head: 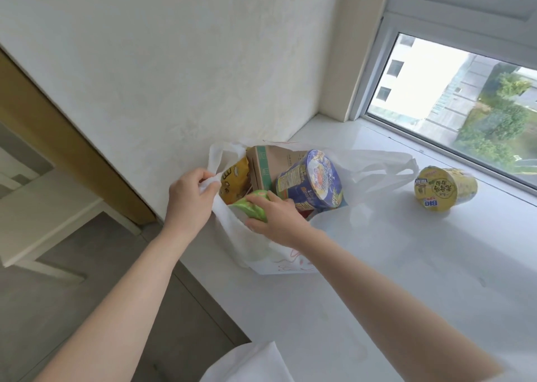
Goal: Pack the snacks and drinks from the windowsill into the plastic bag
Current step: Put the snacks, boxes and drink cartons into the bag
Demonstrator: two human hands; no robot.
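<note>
bag: white plastic, on windowsill, mouth up
left hand: grip pinching bag rim
right hand: grip around green packet, at bag mouth
blue cup: inside bag, tilted, lid facing right
yellow cup: right of bag, on side, lid facing the person

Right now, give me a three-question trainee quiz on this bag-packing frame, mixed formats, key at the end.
1. True or false: the yellow noodle cup is already inside the plastic bag.
2. The left hand grips: A) the bag's edge B) the blue noodle cup C) the cardboard box
3. Fill in: the right hand holds a ___ packet.

Key: 1 false, it lies on the windowsill; 2 A; 3 green.
</note>
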